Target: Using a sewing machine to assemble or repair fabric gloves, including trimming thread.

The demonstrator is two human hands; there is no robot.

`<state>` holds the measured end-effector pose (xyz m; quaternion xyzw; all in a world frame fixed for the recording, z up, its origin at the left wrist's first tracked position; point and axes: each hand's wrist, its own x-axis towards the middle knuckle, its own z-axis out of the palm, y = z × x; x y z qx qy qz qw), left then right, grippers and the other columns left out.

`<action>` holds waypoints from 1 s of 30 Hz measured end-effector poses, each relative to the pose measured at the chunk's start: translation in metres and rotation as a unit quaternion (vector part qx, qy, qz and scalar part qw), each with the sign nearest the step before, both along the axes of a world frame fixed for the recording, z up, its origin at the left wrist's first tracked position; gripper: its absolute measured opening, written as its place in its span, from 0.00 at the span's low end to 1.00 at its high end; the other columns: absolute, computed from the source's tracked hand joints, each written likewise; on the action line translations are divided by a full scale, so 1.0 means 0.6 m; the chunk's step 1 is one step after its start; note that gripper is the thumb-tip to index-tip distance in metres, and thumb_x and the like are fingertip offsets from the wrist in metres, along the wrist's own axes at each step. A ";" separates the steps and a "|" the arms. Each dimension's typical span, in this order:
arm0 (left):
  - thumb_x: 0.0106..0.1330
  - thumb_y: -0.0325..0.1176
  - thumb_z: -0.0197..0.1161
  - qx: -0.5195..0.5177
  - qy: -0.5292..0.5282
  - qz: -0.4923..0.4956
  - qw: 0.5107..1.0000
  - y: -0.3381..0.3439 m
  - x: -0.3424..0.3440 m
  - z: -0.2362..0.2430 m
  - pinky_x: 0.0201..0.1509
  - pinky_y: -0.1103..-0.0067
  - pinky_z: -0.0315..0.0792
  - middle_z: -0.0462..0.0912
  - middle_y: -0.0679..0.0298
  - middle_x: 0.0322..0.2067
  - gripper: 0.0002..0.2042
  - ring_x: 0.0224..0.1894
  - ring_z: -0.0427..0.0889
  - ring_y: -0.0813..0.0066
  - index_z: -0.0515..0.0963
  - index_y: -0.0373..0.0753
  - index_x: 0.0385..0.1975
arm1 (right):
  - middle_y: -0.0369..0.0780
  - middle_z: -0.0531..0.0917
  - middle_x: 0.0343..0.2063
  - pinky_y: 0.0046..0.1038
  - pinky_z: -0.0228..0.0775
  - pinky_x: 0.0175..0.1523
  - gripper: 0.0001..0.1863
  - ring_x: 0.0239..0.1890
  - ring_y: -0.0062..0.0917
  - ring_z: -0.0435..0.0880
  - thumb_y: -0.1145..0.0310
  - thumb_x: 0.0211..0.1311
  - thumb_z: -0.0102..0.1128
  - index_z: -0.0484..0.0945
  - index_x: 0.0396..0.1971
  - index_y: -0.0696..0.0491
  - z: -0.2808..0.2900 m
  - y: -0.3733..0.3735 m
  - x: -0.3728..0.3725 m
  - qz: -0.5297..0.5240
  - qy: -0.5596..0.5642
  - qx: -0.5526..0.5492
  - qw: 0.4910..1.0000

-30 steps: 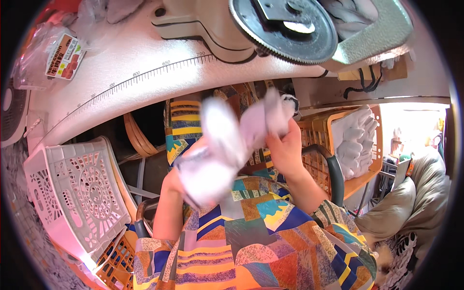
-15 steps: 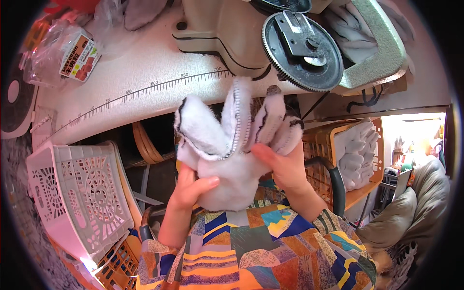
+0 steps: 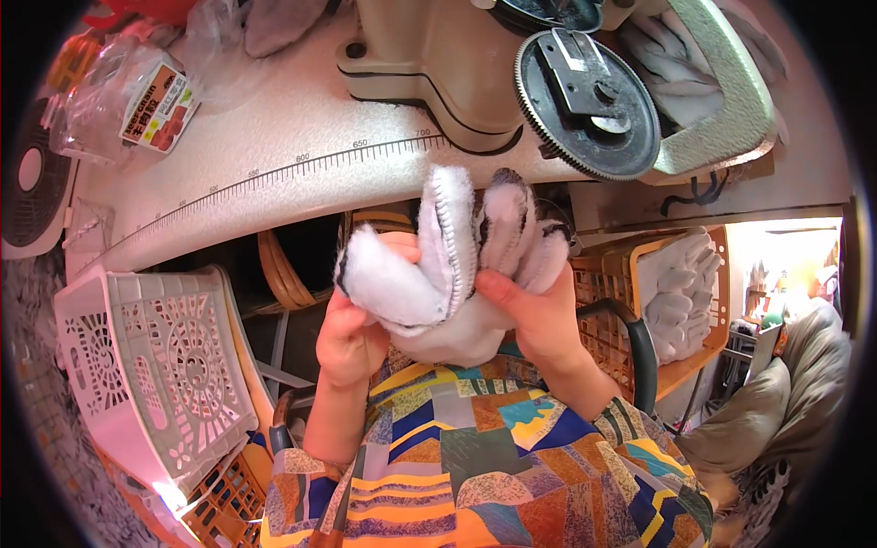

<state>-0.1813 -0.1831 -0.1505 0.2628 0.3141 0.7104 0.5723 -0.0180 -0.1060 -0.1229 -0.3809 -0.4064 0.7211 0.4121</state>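
Note:
A fluffy white fleece glove (image 3: 438, 315), its seams on the outside with dark and white stitching, is held up in front of my patterned apron. Its finger parts point away from me, toward the table edge. At its left side, my left hand (image 3: 354, 340) grips the thumb part, with some fingers behind the fleece. My right hand (image 3: 539, 324) is closed on the other side, its thumb pressed on the front below the smaller fingers. The fleece hides part of both hands' fingers.
A sewing machine (image 3: 434, 68) with a toothed black disc (image 3: 589, 102) stands on the white table (image 3: 274, 119), which has a ruler printed along its edge. A plastic package (image 3: 160, 105) lies far left. A white crate (image 3: 164, 374) is at left, an orange basket (image 3: 603, 320) of white pieces at right.
My left hand has moved up from the cuff to the thumb part of the glove. The glove's lower part has folded away, and its thumb part has tipped lower.

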 end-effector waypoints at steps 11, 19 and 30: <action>0.53 0.46 0.68 0.002 0.059 0.023 0.998 -0.006 0.000 0.008 0.54 0.81 0.65 0.69 0.62 0.47 0.29 0.48 0.72 0.77 0.69 0.29 0.46 | 0.35 0.81 0.35 0.21 0.71 0.43 0.18 0.38 0.15 0.77 0.73 0.47 0.73 0.75 0.37 0.58 -0.004 -0.007 0.003 0.034 -0.052 -0.004 0.998; 0.58 0.23 0.56 -0.085 0.196 0.151 0.965 -0.002 0.010 0.020 0.51 0.83 0.65 0.74 0.67 0.39 0.12 0.42 0.71 0.82 0.71 0.33 0.42 | 0.37 0.80 0.40 0.26 0.71 0.50 0.23 0.43 0.21 0.78 0.81 0.45 0.71 0.74 0.45 0.59 0.004 -0.006 0.007 0.065 -0.097 0.034 0.993; 0.58 0.23 0.58 -0.044 0.245 0.183 0.951 -0.003 0.011 0.021 0.49 0.83 0.64 0.73 0.66 0.37 0.09 0.40 0.70 0.82 0.69 0.35 0.38 | 0.38 0.80 0.40 0.23 0.71 0.47 0.23 0.42 0.17 0.77 0.75 0.49 0.70 0.72 0.47 0.60 -0.007 0.001 0.009 0.028 -0.011 -0.018 0.999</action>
